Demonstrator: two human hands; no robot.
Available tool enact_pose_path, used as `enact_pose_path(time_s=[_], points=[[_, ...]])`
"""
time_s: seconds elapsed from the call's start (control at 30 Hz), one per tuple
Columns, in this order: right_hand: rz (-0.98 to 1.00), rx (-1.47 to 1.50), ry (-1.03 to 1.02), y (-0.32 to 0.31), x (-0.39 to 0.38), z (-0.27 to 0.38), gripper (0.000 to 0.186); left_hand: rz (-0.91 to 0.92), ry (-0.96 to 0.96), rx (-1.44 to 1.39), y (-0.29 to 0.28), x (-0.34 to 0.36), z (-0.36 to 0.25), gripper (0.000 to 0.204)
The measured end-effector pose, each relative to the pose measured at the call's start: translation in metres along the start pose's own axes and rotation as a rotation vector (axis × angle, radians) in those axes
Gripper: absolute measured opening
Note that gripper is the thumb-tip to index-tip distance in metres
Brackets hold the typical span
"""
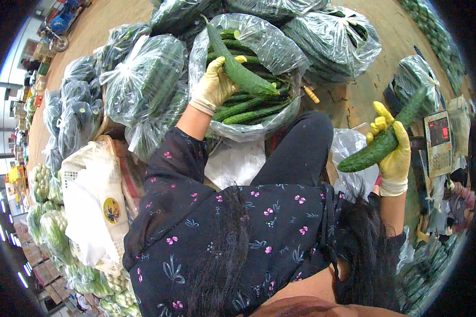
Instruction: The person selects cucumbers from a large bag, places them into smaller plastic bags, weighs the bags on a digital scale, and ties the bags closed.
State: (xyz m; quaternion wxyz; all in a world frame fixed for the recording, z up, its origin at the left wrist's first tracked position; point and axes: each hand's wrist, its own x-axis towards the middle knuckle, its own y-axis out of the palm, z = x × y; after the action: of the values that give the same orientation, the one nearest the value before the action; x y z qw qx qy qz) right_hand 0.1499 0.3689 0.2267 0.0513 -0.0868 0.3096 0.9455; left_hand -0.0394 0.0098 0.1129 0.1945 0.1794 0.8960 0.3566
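1. Currently, from the head view, my left hand (215,87), in a pale yellow glove, grasps a long, curved green cucumber (248,79) by its middle.
2. That cucumber slants over an open, clear plastic bag (283,45) holding more dark green cucumbers (254,114); whether its lower end touches them, I cannot tell.
3. My right hand (394,150), gloved likewise, is closed around a second, bumpy, dark green cucumber (373,153), well apart from the bag and tilted toward a pale digital scale (439,142) with a lit red display.
4. Knotted clear plastic bags of green produce (145,76) stand just beside the open one.
5. I judge the step to be sorting or placing cucumbers singly, one per hand.
6. Probably, the next move calls for lining each up lengthwise and releasing gently, without tearing the thin plastic.
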Motion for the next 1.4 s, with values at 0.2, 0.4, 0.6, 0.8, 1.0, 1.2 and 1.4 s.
enact_pose_path(time_s=[0.2, 0.4, 0.6, 0.8, 1.0, 1.2, 1.4], points=[[0.106, 0.023, 0.137, 0.012, 0.012, -0.015, 0.053, -0.045, -0.074, -0.272, 0.001, 0.007, 0.022, 0.045], [0.198, 0.048, 0.236, 0.029, 0.024, -0.026, 0.06, 0.09, -0.023, 0.191, 0.095, -0.017, 0.044, 0.04], [0.17, -0.284, 0.172, 0.03, 0.022, -0.016, 0.061, 0.229, 0.095, 0.533, 0.182, -0.026, 0.086, 0.045], [0.124, 0.01, -0.035, 0.001, 0.015, -0.004, 0.069, 0.446, -0.131, 0.092, 0.181, -0.015, 0.093, 0.036], [0.039, 0.164, -0.196, -0.071, -0.022, 0.024, 0.074, -0.13, 0.171, 1.684, -0.007, 0.062, 0.058, 0.032], [-0.067, 0.256, -0.227, -0.105, -0.049, 0.017, 0.067, -0.335, 0.048, 2.38, -0.101, 0.079, 0.025, 0.041], [-0.076, 0.339, -0.152, -0.117, -0.055, 0.0, 0.065, -0.269, -0.262, 2.385, -0.066, 0.095, 0.01, 0.053]])
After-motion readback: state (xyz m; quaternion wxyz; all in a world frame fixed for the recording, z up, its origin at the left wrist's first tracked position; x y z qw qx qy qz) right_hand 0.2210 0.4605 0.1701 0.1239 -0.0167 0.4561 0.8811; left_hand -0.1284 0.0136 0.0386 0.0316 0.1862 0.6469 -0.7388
